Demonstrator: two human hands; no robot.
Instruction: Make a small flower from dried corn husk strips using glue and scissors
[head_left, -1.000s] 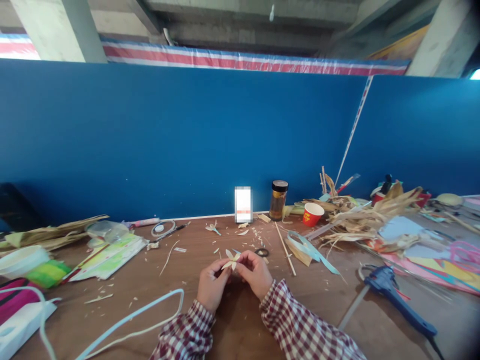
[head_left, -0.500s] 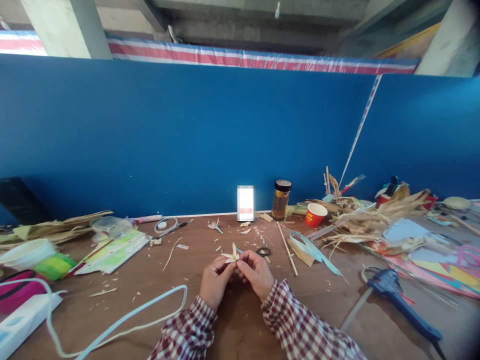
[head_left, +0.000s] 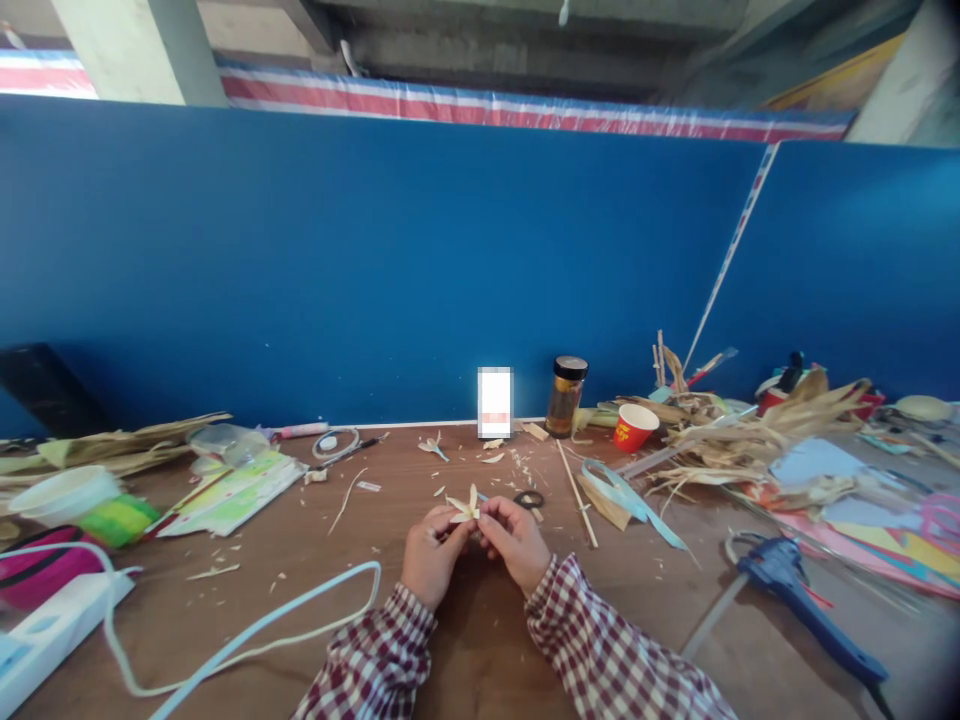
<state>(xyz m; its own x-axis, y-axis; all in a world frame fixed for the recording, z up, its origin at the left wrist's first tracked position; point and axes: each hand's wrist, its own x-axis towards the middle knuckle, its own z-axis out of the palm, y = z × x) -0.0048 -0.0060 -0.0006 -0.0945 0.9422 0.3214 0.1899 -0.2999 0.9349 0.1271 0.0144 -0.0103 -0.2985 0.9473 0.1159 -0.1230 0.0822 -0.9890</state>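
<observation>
Between my fingertips is a small pale flower (head_left: 469, 504) with pointed petals, which look like dried husk. My left hand (head_left: 433, 552) pinches it from the left, thumb and fingers closed at its base. My right hand (head_left: 514, 544) pinches at the right side of the same flower; its exact grip point is hidden behind the fingers. A second pale flower (head_left: 433, 447) with a light blue stem lies on the table beyond my hands. Just past my right hand lies a dark ring-shaped roll (head_left: 529, 499), perhaps tape.
A blue glue gun (head_left: 802, 595) lies at right, near dried husks (head_left: 735, 440). A red paper cup (head_left: 636, 428) and a dark-lidded jar (head_left: 567, 398) stand at the back. At left are a power strip (head_left: 64, 635), a white cable (head_left: 285, 610) and a white bowl (head_left: 64, 494).
The view has shifted slightly, so the table things appear a little to the right and higher. Both hands keep their pinch on the flower, with only slight finger movement.
</observation>
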